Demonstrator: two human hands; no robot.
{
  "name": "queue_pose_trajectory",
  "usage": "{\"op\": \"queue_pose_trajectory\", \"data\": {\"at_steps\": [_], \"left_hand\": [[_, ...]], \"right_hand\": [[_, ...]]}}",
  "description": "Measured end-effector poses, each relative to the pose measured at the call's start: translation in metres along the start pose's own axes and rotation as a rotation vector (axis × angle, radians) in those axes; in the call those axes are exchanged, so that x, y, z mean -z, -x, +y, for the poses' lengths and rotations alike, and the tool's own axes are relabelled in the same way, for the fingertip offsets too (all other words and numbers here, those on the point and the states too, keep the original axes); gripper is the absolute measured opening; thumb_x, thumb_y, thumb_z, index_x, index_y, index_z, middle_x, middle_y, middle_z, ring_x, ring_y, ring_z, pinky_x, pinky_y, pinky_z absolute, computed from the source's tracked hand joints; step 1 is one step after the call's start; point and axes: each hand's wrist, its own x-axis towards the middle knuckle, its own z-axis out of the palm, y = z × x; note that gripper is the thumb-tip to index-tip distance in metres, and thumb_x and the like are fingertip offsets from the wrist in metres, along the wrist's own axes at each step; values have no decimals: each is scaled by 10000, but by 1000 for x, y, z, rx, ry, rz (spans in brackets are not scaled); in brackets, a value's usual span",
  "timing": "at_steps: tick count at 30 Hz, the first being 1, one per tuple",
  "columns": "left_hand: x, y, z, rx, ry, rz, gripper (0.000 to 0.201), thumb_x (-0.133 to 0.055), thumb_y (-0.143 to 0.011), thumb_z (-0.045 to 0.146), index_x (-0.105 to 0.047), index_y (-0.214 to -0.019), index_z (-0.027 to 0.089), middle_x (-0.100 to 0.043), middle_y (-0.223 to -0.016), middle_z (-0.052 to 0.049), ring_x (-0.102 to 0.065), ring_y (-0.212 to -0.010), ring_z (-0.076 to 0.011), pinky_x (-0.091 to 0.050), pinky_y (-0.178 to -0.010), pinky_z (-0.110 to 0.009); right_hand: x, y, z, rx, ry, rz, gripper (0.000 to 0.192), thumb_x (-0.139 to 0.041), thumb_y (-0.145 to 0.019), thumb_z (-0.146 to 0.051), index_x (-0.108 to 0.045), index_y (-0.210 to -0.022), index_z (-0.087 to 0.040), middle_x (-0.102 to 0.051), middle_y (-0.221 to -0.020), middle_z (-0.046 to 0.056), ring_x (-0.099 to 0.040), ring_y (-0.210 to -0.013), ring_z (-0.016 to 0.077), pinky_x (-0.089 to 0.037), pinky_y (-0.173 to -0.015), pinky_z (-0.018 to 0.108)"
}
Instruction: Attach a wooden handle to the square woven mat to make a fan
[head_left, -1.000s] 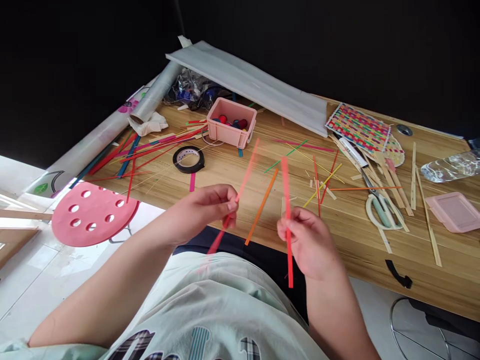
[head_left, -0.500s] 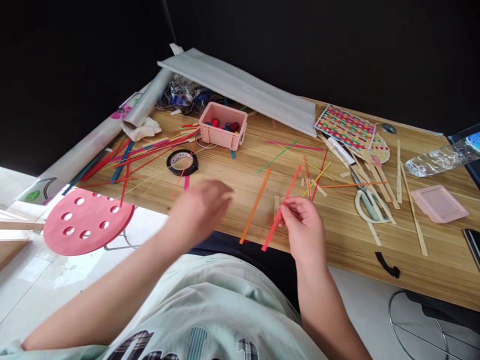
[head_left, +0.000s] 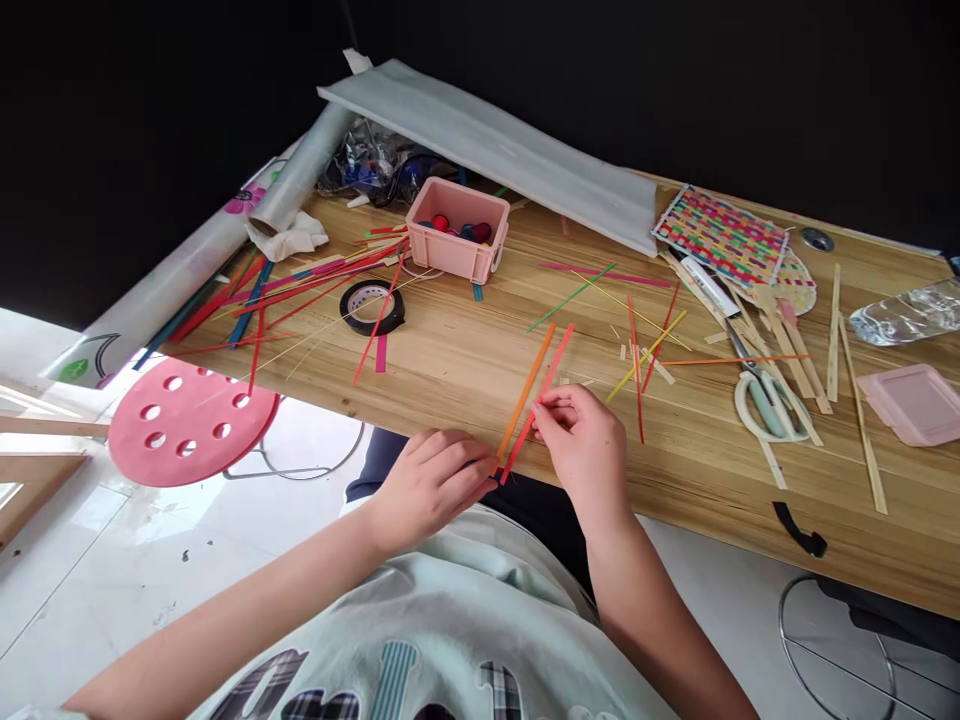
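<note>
No legible text, brand, number or sign appears anywhere in the view. The shirt [head_left: 420, 670] at the bottom of the frame bears large printed shapes, possibly letters, cut off and unreadable. The rolled sheet [head_left: 161, 300] at the left shows only flower and leaf motifs.

Bright, even daylight falls across the desk [head_left: 465, 350], and the pale floor [head_left: 150, 570] at the left is nearly washed out. Behind the desk everything drops into flat black. Shadows are soft and short. The view is sharp, with the desk edge bowing toward the frame's corners.
</note>
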Motion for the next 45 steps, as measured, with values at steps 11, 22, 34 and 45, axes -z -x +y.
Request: {"op": "queue_pose_trajectory", "data": {"at_steps": [11,22,34,45], "left_hand": [[-4,-2,-11,-81,7,52,191,-682,-849,203,-641,-1034,176,-736,-951,-21,-614,-948,-153,-430,-788,-282],[-5,0,-10,-51,65,57,182,-693,-837,189,-646,-1012,169,-724,-909,-19,-602,-948,-154,-436,-790,-283],[6,-20,-9,13,151,-115,63,-613,-901,228,-662,-934,207,-715,-966,-7,-589,-936,-162,-398,-775,-300],[5,-21,-11,15,144,-152,46,-628,-889,225,-624,-931,206,-713,-963,-6,-589,-935,-172,-393,-784,-305]], "right_hand": [[14,54,6,606,413,-249,219,-636,-880,-174,-634,-1099,-186,-689,-1071,62,-597,-1009,219,-468,-919,379],[1,55,12,662,457,-128,277,-600,-882,-124,-649,-1132,-233,-733,-1100,29,-646,-1028,233,-460,-880,395],[11,39,9,675,429,-253,179,-592,-894,-137,-660,-1042,-210,-723,-1087,26,-614,-1032,211,-477,-936,387],[82,38,22,331,187,105,190,-593,-869,-206,-677,-1028,-267,-704,-1039,53,-650,-976,228,-512,-887,418]]}}
